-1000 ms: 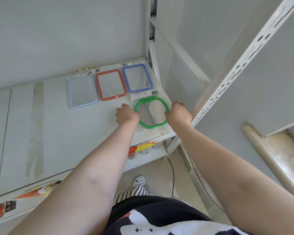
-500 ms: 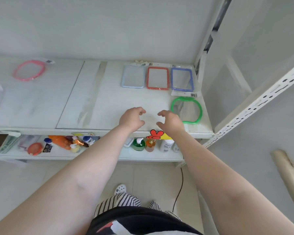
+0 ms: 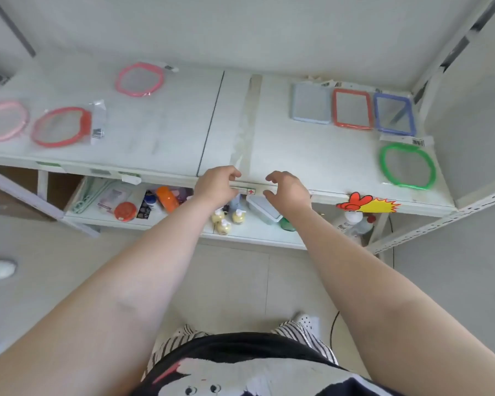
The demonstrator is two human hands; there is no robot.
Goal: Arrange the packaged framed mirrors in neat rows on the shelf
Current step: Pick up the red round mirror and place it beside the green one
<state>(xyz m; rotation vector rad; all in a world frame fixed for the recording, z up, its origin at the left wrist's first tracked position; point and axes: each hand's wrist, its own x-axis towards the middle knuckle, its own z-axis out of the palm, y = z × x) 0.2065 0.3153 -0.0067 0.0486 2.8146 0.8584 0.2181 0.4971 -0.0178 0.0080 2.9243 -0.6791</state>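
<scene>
Both our left hand (image 3: 216,182) and right hand (image 3: 287,188) are empty, fingers loosely curled. The red mirror (image 3: 62,126) at ten o'clock: light, slippery wrap, fragile; grip opposite rims.

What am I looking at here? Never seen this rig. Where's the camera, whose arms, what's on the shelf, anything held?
No machine: a person wears one camera on the head, looking down. The left hand and right hand hover open over the shelf front edge, holding nothing. At the back right, three rectangular mirrors sit in a row: light blue mirror, red mirror, blue mirror. The green mirror lies in front of them. Rounded ones lie scattered left: pink mirror, red round mirror, pale pink mirror.
</scene>
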